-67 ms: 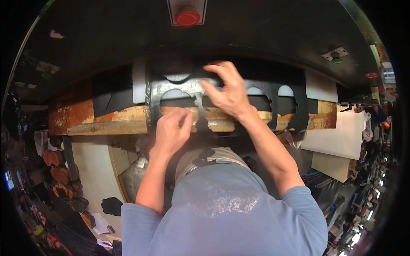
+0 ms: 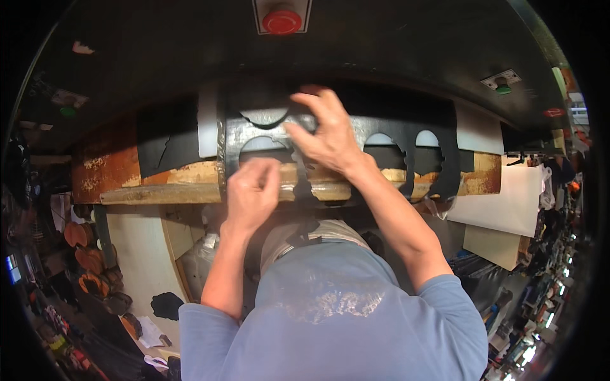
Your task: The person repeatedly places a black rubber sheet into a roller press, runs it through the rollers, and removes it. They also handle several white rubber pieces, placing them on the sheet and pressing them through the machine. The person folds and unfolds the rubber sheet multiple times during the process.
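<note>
A black sheet (image 2: 412,155) with rounded cut-out openings lies over the work surface, its lower part hanging past the front edge. My left hand (image 2: 251,193) is at the sheet's left part, fingers curled together and slightly blurred. Whatever those fingers may pinch is hidden. Above the middle of the sheet, my right hand (image 2: 325,132) has its thumb and fingers spread, with nothing seen between them. A rounded grey-black piece (image 2: 264,117) shows beyond my left hand, near the sheet's far left.
A dark machine body with a red button (image 2: 282,23) overhangs the far side; a green button (image 2: 502,87) is to its right. The worn wooden edge (image 2: 159,193) runs along the front. White board (image 2: 502,203) stands at right, and orange rounded pieces (image 2: 89,259) are stacked at left.
My right hand has shifted a little to the left over the sheet. My left hand has moved slightly left, its fingers still curled.
</note>
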Motion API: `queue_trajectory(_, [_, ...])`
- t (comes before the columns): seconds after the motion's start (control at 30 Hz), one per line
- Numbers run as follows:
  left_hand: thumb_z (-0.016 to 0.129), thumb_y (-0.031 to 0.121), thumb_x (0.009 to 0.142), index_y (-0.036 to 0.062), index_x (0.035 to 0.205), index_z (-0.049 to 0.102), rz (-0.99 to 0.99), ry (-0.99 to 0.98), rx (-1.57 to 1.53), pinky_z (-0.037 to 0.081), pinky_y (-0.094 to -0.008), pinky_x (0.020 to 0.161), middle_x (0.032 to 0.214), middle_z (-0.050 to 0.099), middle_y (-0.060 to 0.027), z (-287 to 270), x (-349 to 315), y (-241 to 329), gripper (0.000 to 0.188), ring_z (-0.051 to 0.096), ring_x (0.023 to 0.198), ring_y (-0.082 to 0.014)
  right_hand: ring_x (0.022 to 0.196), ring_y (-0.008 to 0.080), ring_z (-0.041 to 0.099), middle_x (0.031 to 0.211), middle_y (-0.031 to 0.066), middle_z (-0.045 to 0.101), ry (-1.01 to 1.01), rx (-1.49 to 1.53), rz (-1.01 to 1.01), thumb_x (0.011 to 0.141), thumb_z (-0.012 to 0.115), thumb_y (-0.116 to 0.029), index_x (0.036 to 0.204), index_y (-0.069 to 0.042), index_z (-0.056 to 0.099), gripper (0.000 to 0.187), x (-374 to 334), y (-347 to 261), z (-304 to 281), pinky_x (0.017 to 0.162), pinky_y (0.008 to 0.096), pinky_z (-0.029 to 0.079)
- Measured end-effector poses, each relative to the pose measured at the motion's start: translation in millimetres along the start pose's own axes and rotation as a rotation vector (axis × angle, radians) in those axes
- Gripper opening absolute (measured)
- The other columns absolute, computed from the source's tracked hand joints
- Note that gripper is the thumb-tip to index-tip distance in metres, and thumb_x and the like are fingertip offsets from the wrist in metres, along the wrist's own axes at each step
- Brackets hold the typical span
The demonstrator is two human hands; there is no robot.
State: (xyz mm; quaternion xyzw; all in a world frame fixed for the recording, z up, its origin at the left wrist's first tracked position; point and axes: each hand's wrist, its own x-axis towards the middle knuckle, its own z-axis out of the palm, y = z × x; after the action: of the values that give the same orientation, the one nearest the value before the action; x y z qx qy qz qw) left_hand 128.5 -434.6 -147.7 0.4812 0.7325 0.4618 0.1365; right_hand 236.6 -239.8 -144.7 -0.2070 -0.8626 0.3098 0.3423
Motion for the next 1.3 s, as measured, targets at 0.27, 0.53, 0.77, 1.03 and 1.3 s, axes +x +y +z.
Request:
queue_trajectory(0.27, [0.054,-0.003,0.101,-0.0051,0.157,0.048,0.041,0.158,0.281,0.045,-0.0532,0.118,0.152,0.057,-0.0311,-4,23,-55,0.056,0.055,0.142,-0.0485,0.136,0.0592,0.047,0.149,0.0305,0.054,-0.061,-0.023,-0.04,0.071,0.091,-0.031,0.139,-0.004,0.068,0.077,-10,-17,78,0.117,0.061,0.045])
queue_trajectory(0.53, [0.062,-0.007,0.098,-0.0047,0.15,0.055,0.077,0.189,0.359,0.045,-0.0566,0.119,0.144,0.064,-0.029,2,20,-59,0.053,0.058,0.139,-0.047,0.145,0.034,0.056,0.155,0.0191,0.06,-0.032,0.463,0.241,0.07,0.093,-0.017,0.143,-0.002,0.069,0.078,-6,13,-31,0.122,0.0447,0.043])
queue_trajectory(0.77, [0.062,-0.008,0.098,-0.0036,0.146,0.059,0.117,0.188,0.318,0.045,-0.0549,0.119,0.146,0.066,-0.0229,3,22,-60,0.048,0.058,0.142,-0.0459,0.142,0.0563,0.047,0.147,0.0186,0.063,-0.074,-0.178,-0.063,0.065,0.091,-0.02,0.122,-0.004,0.077,0.061,-46,32,-19,0.118,0.0653,0.043])
queue_trajectory(1.03, [0.072,-0.007,0.093,-0.0019,0.12,0.069,0.12,0.08,0.041,0.059,-0.0455,0.092,0.114,0.075,-0.0187,-4,-40,-8,0.028,0.073,0.101,-0.0373,0.148,0.0585,0.042,0.151,0.017,0.061,-0.147,-0.107,-0.124,0.067,0.093,-0.017,0.126,-0.006,0.076,0.062,-47,37,-26,0.117,0.0656,0.045])
queue_trajectory(1.3, [0.078,0.002,0.089,0.0059,0.089,0.071,0.249,0.054,0.217,0.052,-0.0415,0.06,0.074,0.066,-0.0104,35,-63,-16,0.007,0.066,0.064,-0.0314,0.141,0.0502,0.049,0.147,0.0213,0.058,-0.134,-0.049,-0.14,0.074,0.092,-0.026,0.143,-0.001,0.062,0.079,-35,29,-32,0.118,0.059,0.045])
